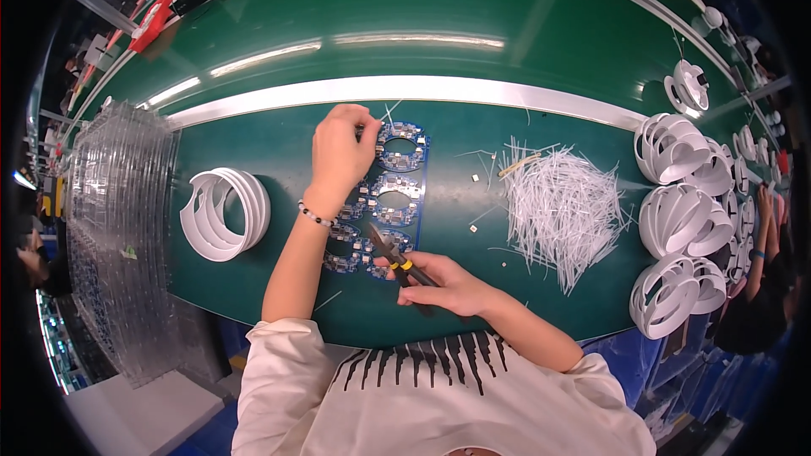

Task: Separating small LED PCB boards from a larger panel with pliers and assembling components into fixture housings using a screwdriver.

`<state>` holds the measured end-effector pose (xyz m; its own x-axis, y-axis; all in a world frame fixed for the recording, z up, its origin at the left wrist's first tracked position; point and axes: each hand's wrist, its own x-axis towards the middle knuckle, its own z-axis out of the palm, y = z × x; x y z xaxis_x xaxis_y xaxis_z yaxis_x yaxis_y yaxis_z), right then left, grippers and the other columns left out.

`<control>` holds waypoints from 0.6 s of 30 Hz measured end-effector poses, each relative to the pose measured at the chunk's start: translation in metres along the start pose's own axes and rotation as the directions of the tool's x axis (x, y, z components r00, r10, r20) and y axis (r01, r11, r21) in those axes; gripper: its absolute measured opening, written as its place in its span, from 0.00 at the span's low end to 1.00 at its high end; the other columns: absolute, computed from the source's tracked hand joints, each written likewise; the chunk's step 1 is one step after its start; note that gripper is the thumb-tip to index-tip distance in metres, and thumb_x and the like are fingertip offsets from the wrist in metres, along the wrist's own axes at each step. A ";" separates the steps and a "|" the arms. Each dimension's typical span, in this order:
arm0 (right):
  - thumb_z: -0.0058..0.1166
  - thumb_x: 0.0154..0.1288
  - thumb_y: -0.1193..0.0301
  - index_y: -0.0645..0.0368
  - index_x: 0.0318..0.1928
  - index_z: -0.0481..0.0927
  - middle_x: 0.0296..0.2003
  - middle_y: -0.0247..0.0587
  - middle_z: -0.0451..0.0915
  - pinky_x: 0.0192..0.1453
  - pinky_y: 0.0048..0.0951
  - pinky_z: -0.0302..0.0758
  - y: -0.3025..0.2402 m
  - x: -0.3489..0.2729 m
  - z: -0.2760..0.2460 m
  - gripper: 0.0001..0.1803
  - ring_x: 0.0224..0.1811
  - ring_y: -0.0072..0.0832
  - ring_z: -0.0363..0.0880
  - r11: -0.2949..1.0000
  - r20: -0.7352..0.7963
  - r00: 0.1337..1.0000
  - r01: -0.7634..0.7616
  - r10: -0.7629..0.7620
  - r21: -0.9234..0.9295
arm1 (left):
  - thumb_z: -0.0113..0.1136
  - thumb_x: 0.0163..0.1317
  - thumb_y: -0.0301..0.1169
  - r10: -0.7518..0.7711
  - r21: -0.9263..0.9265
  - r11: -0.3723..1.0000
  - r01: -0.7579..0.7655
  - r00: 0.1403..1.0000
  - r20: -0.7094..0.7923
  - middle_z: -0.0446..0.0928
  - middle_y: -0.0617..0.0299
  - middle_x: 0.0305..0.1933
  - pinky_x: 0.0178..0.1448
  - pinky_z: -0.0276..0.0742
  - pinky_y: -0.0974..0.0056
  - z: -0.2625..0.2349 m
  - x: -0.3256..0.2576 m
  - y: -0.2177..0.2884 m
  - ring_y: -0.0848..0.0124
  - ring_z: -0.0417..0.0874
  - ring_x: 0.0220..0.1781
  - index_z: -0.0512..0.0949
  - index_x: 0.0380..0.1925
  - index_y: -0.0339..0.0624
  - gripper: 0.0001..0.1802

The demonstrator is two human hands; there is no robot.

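A blue circuit-board panel (404,218) with ring-shaped boards lies flat on the green table in front of me. My left hand (342,145), a beaded bracelet at its wrist, is over the panel's far left part with fingers pinched. A thin white strip (389,110) sticks out at its fingertips; the rest of that grip is hidden. Cutting pliers (397,258) with black and yellow handles are in my right hand (448,285), jaws pointing up and left over the panel's near end. Part of the panel is hidden under my left hand and forearm.
Right of the panel lies a heap of thin white strips (562,211). White plastic rings (676,224) are stacked along the right edge, and another white ring stack (224,215) stands at left. Clear plastic trays (122,236) pile up at the far left. Small loose pieces (475,178) dot the table.
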<state>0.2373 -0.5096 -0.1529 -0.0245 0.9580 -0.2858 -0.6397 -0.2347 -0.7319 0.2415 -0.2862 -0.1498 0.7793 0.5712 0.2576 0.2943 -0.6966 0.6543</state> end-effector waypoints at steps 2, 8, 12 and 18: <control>0.52 0.59 0.74 0.63 0.57 0.62 0.47 0.34 0.69 0.43 0.20 0.70 0.000 0.000 0.000 0.25 0.38 0.16 0.69 1.000 0.001 1.000 -0.001 0.001 -0.004 | 0.59 0.48 0.26 0.003 -0.052 0.999 -0.006 0.998 -0.056 0.77 0.54 0.35 0.41 0.73 0.60 -0.002 0.003 -0.001 0.58 0.78 0.37 0.77 0.22 0.36 0.04; 0.52 0.60 0.72 0.62 0.58 0.62 0.44 0.31 0.69 0.38 0.18 0.69 0.003 0.002 -0.012 0.26 0.37 0.16 0.70 0.999 -0.023 0.999 0.022 -0.023 -0.028 | 0.62 0.43 0.25 0.340 0.023 0.938 -0.345 0.933 0.121 0.76 0.59 0.38 0.49 0.70 0.61 0.012 0.015 0.016 0.60 0.74 0.45 0.80 0.24 0.40 0.06; 0.51 0.60 0.72 0.63 0.61 0.60 0.41 0.30 0.68 0.38 0.17 0.68 -0.003 0.006 -0.005 0.28 0.36 0.17 0.72 0.998 -0.004 1.000 0.028 -0.028 -0.059 | 0.65 0.41 0.26 0.224 0.200 0.949 -0.245 0.967 0.123 0.76 0.59 0.37 0.50 0.70 0.61 0.009 0.013 0.019 0.61 0.73 0.45 0.79 0.19 0.40 0.04; 0.53 0.54 0.70 0.68 0.46 0.67 0.53 0.49 0.66 0.45 0.33 0.71 0.004 -0.004 -0.006 0.21 0.37 0.35 0.76 0.998 -0.098 0.994 0.055 -0.052 0.026 | 0.58 0.38 0.29 0.096 0.372 0.922 -0.104 0.995 0.039 0.75 0.55 0.32 0.39 0.72 0.58 0.056 0.000 0.007 0.59 0.72 0.44 0.80 0.19 0.39 0.07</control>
<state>0.2394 -0.5153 -0.1587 0.0844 0.9480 -0.3068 -0.6595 -0.1776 -0.7304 0.2748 -0.3157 -0.1854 0.8249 0.4843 0.2916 0.3964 -0.8633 0.3125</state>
